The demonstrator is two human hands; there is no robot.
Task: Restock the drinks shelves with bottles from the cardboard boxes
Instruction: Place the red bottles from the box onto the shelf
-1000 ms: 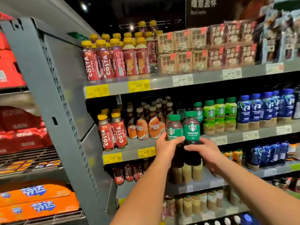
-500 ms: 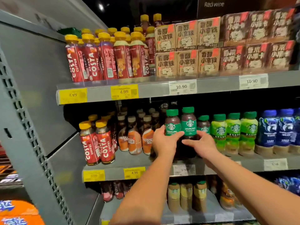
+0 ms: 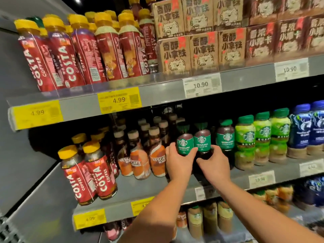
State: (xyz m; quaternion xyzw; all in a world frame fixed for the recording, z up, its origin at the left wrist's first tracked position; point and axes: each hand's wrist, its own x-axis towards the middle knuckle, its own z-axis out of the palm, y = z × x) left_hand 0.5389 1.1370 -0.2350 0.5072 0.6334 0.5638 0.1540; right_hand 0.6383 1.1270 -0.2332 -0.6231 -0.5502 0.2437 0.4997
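Two dark Starbucks Americano bottles with green labels and green caps stand side by side on the middle shelf [image 3: 133, 187]. My left hand [image 3: 178, 162] grips the left bottle [image 3: 184, 143] around its lower body. My right hand [image 3: 214, 163] grips the right bottle [image 3: 202, 141] the same way. A third Americano bottle [image 3: 225, 135] stands just to their right. No cardboard box is in view.
Nescafe bottles [image 3: 140, 160] stand left of my hands, Costa bottles [image 3: 94, 172] further left near the shelf front. Green Starbucks bottles [image 3: 245, 142] and blue ones [image 3: 301, 130] fill the right. Above hang a shelf edge [image 3: 157, 95], Costa bottles and cartons [image 3: 203, 51].
Both hands have pushed the two Americano bottles up and deeper onto the middle shelf, under the upper shelf edge. The camera has come closer to the shelves.
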